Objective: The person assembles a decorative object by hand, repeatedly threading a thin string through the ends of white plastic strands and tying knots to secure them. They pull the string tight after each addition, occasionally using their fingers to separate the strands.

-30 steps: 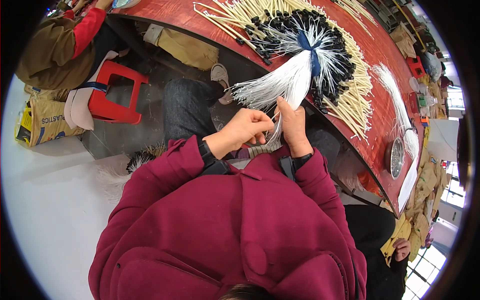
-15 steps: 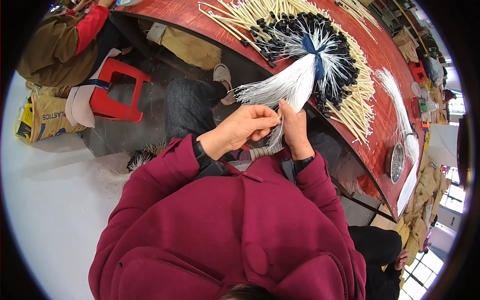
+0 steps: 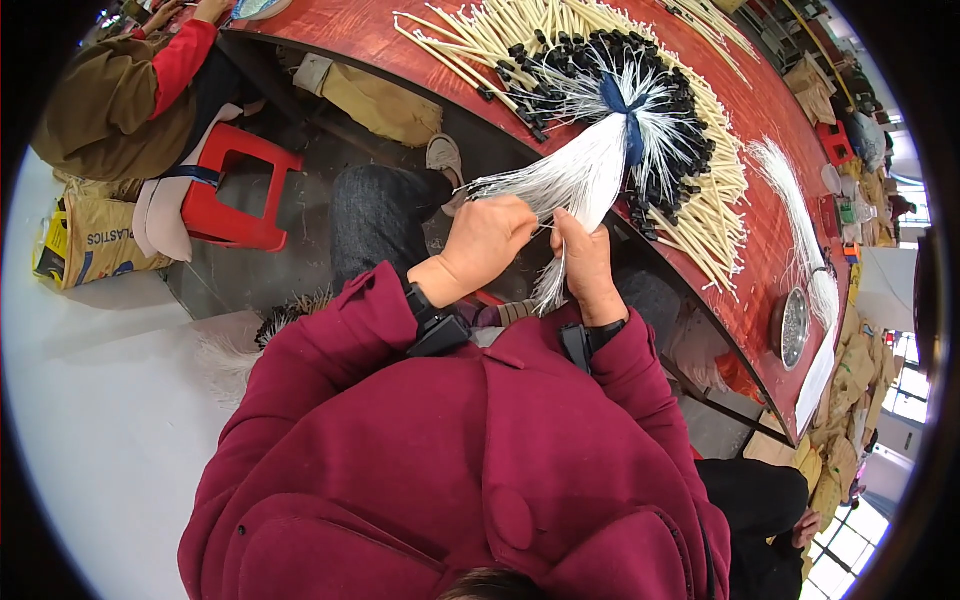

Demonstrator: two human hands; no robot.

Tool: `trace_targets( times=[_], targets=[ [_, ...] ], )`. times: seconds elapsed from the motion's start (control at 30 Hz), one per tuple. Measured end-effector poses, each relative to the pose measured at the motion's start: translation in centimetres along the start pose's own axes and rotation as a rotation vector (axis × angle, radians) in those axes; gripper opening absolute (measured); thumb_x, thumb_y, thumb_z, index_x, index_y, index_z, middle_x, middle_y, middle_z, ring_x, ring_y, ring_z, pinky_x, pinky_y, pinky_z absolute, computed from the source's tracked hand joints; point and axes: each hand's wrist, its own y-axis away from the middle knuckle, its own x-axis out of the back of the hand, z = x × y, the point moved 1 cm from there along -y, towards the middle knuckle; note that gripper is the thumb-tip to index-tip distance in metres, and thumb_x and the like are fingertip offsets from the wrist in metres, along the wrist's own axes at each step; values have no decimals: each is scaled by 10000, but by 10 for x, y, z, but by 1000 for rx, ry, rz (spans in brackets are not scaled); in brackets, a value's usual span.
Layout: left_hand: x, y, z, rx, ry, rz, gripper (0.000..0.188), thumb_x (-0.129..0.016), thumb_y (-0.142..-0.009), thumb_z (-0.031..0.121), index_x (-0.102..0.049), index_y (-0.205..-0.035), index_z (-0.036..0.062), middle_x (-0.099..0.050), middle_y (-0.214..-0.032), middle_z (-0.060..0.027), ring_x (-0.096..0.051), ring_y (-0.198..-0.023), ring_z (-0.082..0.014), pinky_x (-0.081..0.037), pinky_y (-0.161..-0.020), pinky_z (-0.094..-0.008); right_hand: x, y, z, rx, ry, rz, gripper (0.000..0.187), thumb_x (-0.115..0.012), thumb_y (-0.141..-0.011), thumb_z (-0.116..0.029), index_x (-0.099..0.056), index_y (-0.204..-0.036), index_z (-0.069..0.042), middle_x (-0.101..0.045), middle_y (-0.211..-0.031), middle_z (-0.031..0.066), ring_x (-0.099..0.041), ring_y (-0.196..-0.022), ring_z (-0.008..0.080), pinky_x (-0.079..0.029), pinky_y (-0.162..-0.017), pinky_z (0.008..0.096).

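Note:
A thick bundle of white strings (image 3: 580, 168) hangs over the table's near edge toward my lap. A dark blue band (image 3: 624, 108) ties it, and its far ends fan out to many cream sticks (image 3: 722, 200) with black caps (image 3: 690, 122). My right hand (image 3: 585, 262) is closed on strands at the bundle's lower part, thumb on top. My left hand (image 3: 482, 245) is closed beside it, back of the hand up, at the loose string ends; its fingertips are partly hidden, and a thin strand seems to run between the two hands.
The red table (image 3: 330, 22) curves along the far side. Another white string bundle (image 3: 800, 215) and a round metal bowl (image 3: 791, 328) lie at its right. A red stool (image 3: 240, 190) and a seated person (image 3: 120, 100) are at the left. Another person's dark-clothed leg (image 3: 750, 500) is at lower right.
My left hand has turned back-up and moved slightly left and away from my right hand. The right hand stays on the strings, nearly in place.

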Motion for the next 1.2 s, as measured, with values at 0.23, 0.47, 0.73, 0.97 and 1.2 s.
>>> trace_targets(
  times=[0.23, 0.47, 0.73, 0.97, 1.2],
  targets=[
    [-2, 0, 1, 6, -150, -189, 72, -648, -753, 48, -630, -811, 9, -648, -796, -121, -621, -679, -292, -498, -595, -329, -2, 0, -1, -44, -21, -14, 264, -559, -886, -168, -520, -635, -97, -484, -548, -12, -416, -480, 74, -311, -469, 226],
    [-9, 3, -2, 508, 567, -160, 72, -605, -833, 57, -612, -820, -13, -657, -741, -67, -649, -606, -150, -491, -525, -242, 3, -4, 8, -25, -79, -69, 253, -557, -885, -157, -525, -645, -88, -476, -543, -13, -407, -474, 76, -307, -464, 229],
    [-5, 3, -2, 690, 592, -257, 80, -601, -858, 76, -607, -866, -4, -660, -774, -51, -655, -671, -105, -484, -541, -194, 6, -5, 9, -20, -117, -105, 197, -570, -885, -156, -580, -711, -64, -507, -551, -18, -420, -463, 65, -311, -445, 220],
    [-6, 7, -8, 743, 1075, -154, 104, -649, -871, 123, -607, -889, 29, -668, -868, -69, -665, -805, -137, -520, -650, -225, 7, -4, 5, -47, -66, -69, 206, -577, -876, -162, -573, -695, -64, -503, -542, -19, -416, -457, 66, -309, -442, 224],
    [-4, 12, -16, 914, 1110, -81, 104, -650, -873, 124, -603, -897, 34, -667, -888, -81, -669, -793, -161, -532, -653, -241, 11, -8, 10, -40, -44, -88, 257, -595, -866, -182, -545, -636, -81, -495, -533, -22, -419, -455, 70, -310, -444, 232]
  ],
)
